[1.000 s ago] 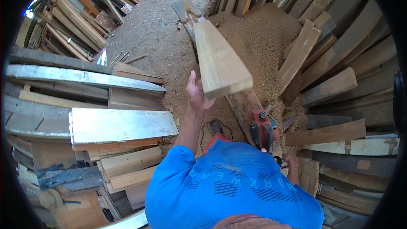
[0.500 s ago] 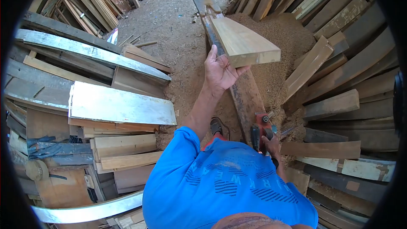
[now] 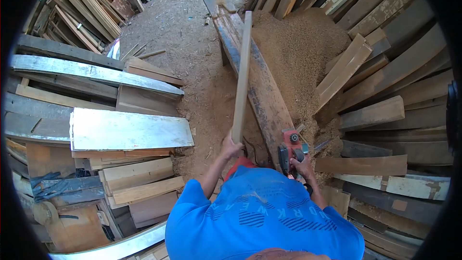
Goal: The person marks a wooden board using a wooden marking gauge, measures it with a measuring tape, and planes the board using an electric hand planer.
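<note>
A pale wooden board is seen edge-on, its long narrow side pointing away from me. My left hand is closed around the board's near end. On the right, my right hand grips the handle of a red and black electric planer. The planer sits at the near end of a long, worn bench plank. The board is to the left of the planer and overlaps the plank's left edge in view; I cannot tell whether they touch.
Sawdust and shavings are heaped right of the bench. Stacked timber lines the right side. On the left lie more planks, including a whitish board. Leaning boards stand at the far left.
The board has turned from showing its broad face to edge-on, and its near end has come lower, closer to my body. My left hand has drawn back with it; the planer stays at the bench.
</note>
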Available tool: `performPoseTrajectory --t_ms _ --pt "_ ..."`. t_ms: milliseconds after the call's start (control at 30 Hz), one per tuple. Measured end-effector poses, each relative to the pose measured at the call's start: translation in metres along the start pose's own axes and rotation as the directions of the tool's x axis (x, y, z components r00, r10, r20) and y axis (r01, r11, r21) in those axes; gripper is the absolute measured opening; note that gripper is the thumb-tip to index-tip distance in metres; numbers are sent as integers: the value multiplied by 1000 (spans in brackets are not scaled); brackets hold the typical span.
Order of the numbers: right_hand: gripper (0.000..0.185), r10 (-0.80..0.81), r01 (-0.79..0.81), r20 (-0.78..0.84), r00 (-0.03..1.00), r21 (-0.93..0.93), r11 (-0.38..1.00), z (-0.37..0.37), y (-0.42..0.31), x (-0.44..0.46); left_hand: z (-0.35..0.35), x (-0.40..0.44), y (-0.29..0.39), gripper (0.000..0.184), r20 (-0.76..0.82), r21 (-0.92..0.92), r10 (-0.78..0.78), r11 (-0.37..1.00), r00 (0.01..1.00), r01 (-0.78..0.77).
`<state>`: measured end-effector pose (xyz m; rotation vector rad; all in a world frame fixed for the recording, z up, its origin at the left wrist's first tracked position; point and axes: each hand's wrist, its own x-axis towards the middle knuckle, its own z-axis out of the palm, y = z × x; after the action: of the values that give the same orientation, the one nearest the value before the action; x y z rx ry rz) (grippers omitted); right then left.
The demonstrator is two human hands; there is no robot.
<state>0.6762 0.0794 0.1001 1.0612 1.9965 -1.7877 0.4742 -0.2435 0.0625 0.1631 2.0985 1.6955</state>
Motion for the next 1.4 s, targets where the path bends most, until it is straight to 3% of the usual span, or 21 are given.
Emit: performPoseTrajectory --t_ms 67,133,200,367,467,567,633,667,733,767,833,900,1000,1067,1100,1200,1300,1400 --pt "24 7 -7 15 1000 8 1000 0 1 2 29 -13 -17 80 -73 207 -26 978 997 41" --pt "23 9 -12 37 999 72 997 1 2 3 56 -18 -9 86 -65 205 -171 962 983 181" --pt "23 15 -21 51 999 119 993 1 5 2 84 -22 11 91 -78 164 -192 966 978 202" --pt "23 -13 5 74 997 118 993 1 3 1 130 11 34 94 -203 86 -31 995 979 49" --pt "23 -7 5 13 1000 152 988 4 -15 -15 142 55 21 93 -259 82 -2 996 966 25" --pt "25 -12 11 10 1000 70 997 0 4 -9 138 110 25 88 -292 67 16 998 956 4" --pt "29 -101 100 -65 993 -14 995 5 15 -2 124 148 40 84 -280 124 -71 986 957 109" --pt "32 -141 135 -100 985 -60 989 4 17 3 116 175 37 77 -279 112 -41 991 959 75" --pt "27 -14 16 -52 999 37 999 10 -56 -18 94 215 41 67 -251 180 -2 982 968 49" --pt "25 23 -22 -55 998 21 1000 12 -67 -15 84 235 51 71 -210 137 -14 990 978 44" --pt "24 -75 70 -90 993 -52 996 17 -98 -13 71 233 67 79 -88 9 -27 1000 996 28" --pt "28 -90 91 -26 996 24 996 16 -111 -5 57 220 95 88 53 -160 -7 987 999 16" --pt "32 -148 143 12 989 170 975 23 -131 8 24 186 49 104 239 -529 38 843 970 98" --pt "34 -208 195 31 978 230 953 27 -150 14 30 154 41 104 214 -53 46 998 976 -35" --pt "35 -247 229 47 968 244 942 30 -163 18 35 145 39 105 203 201 53 975 978 -95" --pt "34 -308 278 95 947 244 929 43 -201 25 58 160 33 97 108 403 368 833 923 -379" --pt "39 -349 309 165 922 228 923 59 -219 33 74 168 49 79 -29 91 368 927 929 -365" --pt "42 -266 223 180 947 227 948 72 -230 27 72 174 36 79 0 -123 253 960 967 -251"
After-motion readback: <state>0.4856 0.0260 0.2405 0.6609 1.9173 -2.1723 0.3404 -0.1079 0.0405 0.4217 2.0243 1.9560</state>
